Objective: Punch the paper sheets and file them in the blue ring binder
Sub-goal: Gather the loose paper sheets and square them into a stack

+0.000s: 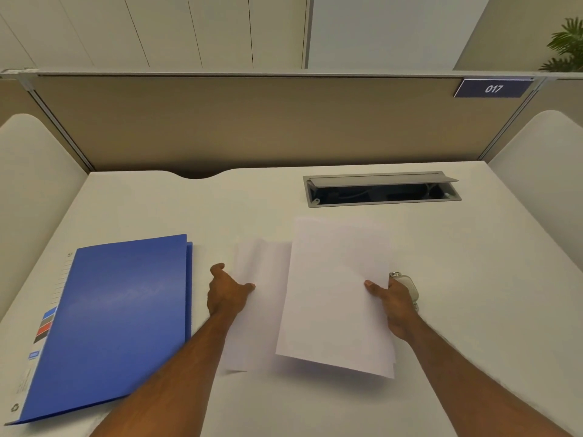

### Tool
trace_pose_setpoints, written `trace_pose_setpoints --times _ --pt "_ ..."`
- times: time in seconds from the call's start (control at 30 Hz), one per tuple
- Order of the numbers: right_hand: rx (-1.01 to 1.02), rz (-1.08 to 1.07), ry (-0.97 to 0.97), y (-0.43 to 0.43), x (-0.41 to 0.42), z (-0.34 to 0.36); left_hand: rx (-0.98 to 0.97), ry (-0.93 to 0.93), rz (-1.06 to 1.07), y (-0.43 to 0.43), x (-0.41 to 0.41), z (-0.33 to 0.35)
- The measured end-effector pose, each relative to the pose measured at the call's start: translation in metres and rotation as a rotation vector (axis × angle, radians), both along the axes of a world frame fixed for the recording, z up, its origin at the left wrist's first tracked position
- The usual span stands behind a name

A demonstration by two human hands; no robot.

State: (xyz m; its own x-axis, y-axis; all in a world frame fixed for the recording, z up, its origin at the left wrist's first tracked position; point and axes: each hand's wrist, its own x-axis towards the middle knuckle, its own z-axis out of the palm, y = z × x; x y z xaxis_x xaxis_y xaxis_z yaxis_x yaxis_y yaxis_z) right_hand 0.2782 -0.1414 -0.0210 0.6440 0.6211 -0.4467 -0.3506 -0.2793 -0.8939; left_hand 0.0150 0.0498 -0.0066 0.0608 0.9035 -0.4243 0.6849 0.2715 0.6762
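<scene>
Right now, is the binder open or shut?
Shut: the binder lies flat on the desk, cover closed, no rings showing.

Counter (473, 279): white, stretching ahead of me, a curved notch (198, 175) in its far edge.
Cable hatch (381, 193): grey, sunk in the counter at my far right, lid (378, 180) propped open over a dark well.
Partition (252, 121): beige, upright behind the counter.
Number plate (493, 88): dark blue, reads 017, top right of the partition.
Side screens (31, 184): white, round-topped, one either side of me.
Plant (566, 45): green fronds beyond the partition, far right.
</scene>
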Motion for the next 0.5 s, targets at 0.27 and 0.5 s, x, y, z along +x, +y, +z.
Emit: trace_pose_setpoints --times 0.27,0.5 --pt "-0.015 0.114 0.027 0.021 -0.036 0.000 -0.166 -0.474 -0.067 -0.006 -0.020 0.011" --pt "-0.067 0.226 -0.180 0.051 -0.066 0.000 -0.284 -0.596 -0.072 -0.016 -0.018 0.013"
